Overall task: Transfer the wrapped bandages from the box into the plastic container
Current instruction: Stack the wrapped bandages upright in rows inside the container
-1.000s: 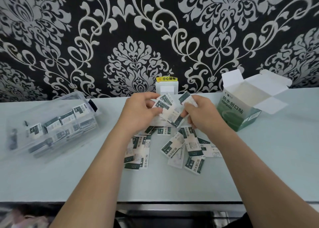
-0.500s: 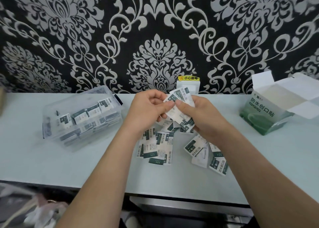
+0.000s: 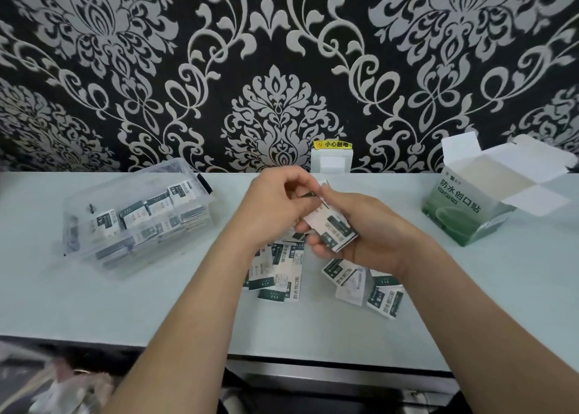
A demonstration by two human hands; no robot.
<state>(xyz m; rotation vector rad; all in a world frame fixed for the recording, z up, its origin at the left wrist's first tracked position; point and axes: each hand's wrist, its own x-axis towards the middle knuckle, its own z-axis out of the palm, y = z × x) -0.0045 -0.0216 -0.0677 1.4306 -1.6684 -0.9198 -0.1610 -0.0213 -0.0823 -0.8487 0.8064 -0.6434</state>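
Note:
Both hands meet above the middle of the pale table (image 3: 156, 304). My right hand (image 3: 369, 235) holds a small stack of wrapped bandages (image 3: 333, 230), white with dark green print, its fingers curled round it. My left hand (image 3: 275, 204) pinches the stack's upper edge. Several loose wrapped bandages (image 3: 283, 276) lie on the table under and in front of the hands. The clear plastic container (image 3: 134, 216), open and holding several bandages, stands to the left. The green and white box (image 3: 476, 207) stands at the right with its flaps open.
A white wall socket (image 3: 332, 160) with a yellow warning label sits behind the hands, against patterned black and grey wallpaper. The table's front edge runs below my forearms, with dark clutter under it at the lower left.
The fanned bandages have been gathered into a tighter stack in my right hand. The view has shifted left, so the container sits nearer the middle and the box nearer the right edge.

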